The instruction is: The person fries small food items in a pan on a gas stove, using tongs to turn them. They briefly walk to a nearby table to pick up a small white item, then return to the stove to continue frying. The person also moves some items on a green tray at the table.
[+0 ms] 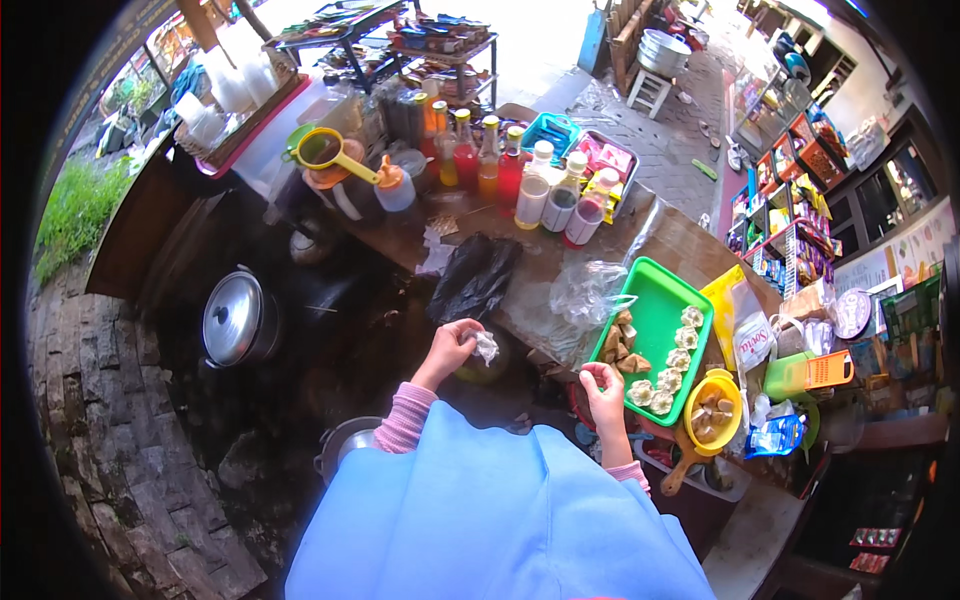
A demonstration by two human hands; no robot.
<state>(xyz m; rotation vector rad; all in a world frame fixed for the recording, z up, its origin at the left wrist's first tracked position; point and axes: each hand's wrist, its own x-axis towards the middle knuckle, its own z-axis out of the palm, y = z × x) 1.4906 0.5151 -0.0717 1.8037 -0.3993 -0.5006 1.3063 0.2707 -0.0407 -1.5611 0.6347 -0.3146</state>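
Observation:
My left hand (448, 351) holds a crumpled piece of thin whitish material (484, 347), perhaps tissue or plastic, between its fingertips. Just behind it a black plastic bag (474, 276) lies at the table's edge. My right hand (604, 391) is raised beside the near left side of a green plastic tray (649, 279), thumb and forefinger close together; whether anything is between them cannot be told. In the tray, a row of pale pleated dumplings (679, 358) runs along the right side, and brown wedge-shaped pieces (619, 343) are heaped at the left. A clear plastic bag (589, 291) lies left of the tray.
Glass bottles (487, 157) with coloured liquids line the wooden table (555, 255). Right of the tray are a yellow bowl (716, 412) of brown pieces, a wooden-handled board (679, 472) and an orange-and-green grater (810, 373). A lidded metal pot (234, 319) stands low at left.

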